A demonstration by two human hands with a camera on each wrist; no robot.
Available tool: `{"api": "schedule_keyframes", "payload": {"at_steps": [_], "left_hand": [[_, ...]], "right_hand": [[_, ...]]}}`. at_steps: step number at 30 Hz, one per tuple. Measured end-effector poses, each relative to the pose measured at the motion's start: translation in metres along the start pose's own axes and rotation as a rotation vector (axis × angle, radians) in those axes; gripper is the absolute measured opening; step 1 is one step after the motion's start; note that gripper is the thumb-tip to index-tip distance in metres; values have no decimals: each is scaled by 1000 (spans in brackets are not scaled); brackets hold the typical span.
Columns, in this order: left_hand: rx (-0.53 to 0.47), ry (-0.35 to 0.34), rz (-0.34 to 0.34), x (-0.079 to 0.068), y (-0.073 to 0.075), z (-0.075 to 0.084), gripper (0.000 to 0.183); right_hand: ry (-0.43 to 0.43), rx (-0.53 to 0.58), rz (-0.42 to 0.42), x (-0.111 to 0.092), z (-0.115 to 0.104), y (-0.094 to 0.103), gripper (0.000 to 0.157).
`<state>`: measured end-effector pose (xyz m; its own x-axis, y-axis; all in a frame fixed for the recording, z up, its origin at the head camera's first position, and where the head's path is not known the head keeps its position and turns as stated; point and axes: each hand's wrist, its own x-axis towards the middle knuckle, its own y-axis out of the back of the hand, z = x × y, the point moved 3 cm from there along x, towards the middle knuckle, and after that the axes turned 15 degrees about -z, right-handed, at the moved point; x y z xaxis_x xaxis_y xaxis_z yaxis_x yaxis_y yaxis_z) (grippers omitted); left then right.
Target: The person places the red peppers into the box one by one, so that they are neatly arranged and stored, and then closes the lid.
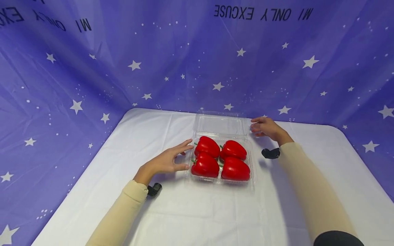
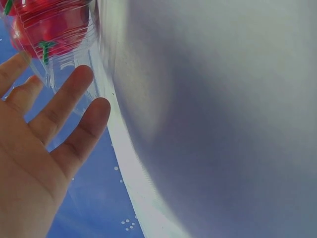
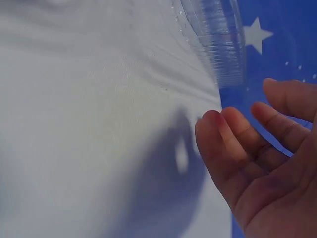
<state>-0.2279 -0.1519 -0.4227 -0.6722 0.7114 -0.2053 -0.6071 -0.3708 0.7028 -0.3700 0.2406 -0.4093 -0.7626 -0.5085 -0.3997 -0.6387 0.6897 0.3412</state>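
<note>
Several red bell peppers (image 1: 235,168) with green stems lie in two rows inside a clear plastic clamshell container (image 1: 220,180). Its transparent lid (image 1: 221,125) is folded back toward the rear curtain. At the container's left side is my left hand (image 1: 167,160), fingers spread and fingertips right at the wall; the left wrist view shows the ridged plastic (image 2: 74,29) just beyond the fingers. My right hand (image 1: 266,128) is beside the lid's right edge, its fingers loosely bent with nothing between them. In the right wrist view the lid's ridged corner (image 3: 218,44) appears beyond the fingertips.
A white cloth (image 1: 197,215) covers the table. Purple-blue curtains (image 1: 184,51) with white stars and lettering stand along the back and sides. A small black device (image 1: 271,153) is at the right wrist and another black device (image 1: 155,189) at the left wrist.
</note>
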Motion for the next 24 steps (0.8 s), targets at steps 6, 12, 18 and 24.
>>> {"api": "schedule_keyframes", "payload": {"at_steps": [6,12,18,24], "left_hand": [[-17,-2,-1,1,0,1,75],[-6,8,-7,0,0,1,76],[-6,4,-6,-1,1,2,75],[-17,-7,-8,-2,1,3,75]], "right_hand": [[-21,138,25,12,5,0,59],[-41,162,27,17,3,-6,63],[-43,193,41,19,0,-9,61],[-54,136,58,23,2,-11,60]]}}
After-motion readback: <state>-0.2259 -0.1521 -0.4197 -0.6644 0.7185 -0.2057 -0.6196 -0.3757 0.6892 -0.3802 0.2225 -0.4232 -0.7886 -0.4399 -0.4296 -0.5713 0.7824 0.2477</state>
